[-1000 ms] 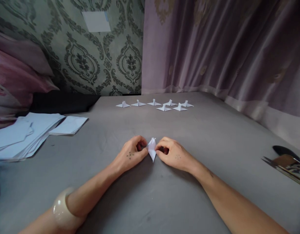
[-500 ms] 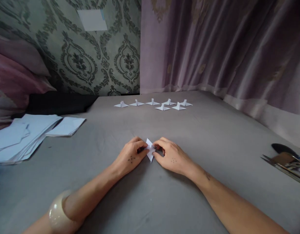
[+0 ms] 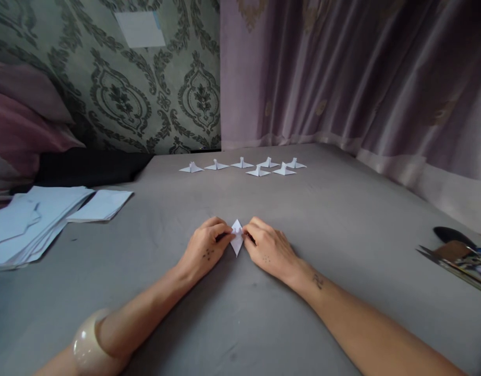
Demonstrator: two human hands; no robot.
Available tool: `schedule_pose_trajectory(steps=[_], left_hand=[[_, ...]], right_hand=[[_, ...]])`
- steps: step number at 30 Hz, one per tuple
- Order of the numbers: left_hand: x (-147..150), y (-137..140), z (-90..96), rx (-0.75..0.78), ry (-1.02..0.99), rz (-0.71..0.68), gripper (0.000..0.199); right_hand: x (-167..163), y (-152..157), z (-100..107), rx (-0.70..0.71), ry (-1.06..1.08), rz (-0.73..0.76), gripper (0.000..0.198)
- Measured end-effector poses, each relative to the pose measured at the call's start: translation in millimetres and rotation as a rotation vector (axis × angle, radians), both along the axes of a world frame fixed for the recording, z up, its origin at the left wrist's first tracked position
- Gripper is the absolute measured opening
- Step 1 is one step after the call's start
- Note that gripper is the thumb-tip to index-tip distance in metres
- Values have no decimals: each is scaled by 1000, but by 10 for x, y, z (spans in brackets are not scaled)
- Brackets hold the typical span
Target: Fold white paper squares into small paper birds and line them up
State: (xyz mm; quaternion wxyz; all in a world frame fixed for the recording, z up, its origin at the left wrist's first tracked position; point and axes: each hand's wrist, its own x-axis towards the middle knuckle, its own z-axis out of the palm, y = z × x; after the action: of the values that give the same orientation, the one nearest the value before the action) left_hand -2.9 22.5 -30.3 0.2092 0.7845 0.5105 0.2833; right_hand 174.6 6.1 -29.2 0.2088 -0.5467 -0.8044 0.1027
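A small white folded paper, diamond-shaped with its points toward and away from me, is between my hands at the middle of the grey surface. My left hand pinches its left side between thumb and fingers. On the other side, my right hand pinches the right edge the same way. The fingertips cover part of the folds. Farther back stand several white folded paper pieces in two loose rows, each with flat pointed sides and a raised middle.
At the left lie a stack of white paper sheets and a smaller pile of cut paper. Scissors and other small items sit at the right edge. Black cloth lies at the back left, before a patterned wall; a purple curtain hangs behind.
The folded paper now lies straighter between my hands, and my right fingers have closed in on its edge. The whole view has shifted slightly.
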Motion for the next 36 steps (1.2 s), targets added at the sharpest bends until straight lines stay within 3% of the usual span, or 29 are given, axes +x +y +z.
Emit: schedule_pose_trajectory(steps=[10, 15, 18, 22, 27, 33, 36], left_hand=[[-48, 62, -66, -66, 9, -73, 22], [-79, 49, -40, -134, -70, -85, 40], [-110, 40, 35, -214, -204, 1, 39], [-161, 36, 142, -271, -419, 244, 31], [-202, 40, 181, -278, -511, 367, 29], [-219, 70, 76, -257, -503, 302, 29], [-184, 64, 40, -294, -450, 197, 30]], right_hand=[[43, 91, 23, -186, 183, 33, 18], [86, 116, 46, -246, 338, 17, 25], [138, 144, 72, -384, 549, -104, 31], [174, 152, 115, -517, 764, -217, 35], [136, 119, 130, -486, 721, -206, 34], [132, 145, 43, -450, 670, -189, 34], [132, 168, -14, -408, 677, -168, 30]])
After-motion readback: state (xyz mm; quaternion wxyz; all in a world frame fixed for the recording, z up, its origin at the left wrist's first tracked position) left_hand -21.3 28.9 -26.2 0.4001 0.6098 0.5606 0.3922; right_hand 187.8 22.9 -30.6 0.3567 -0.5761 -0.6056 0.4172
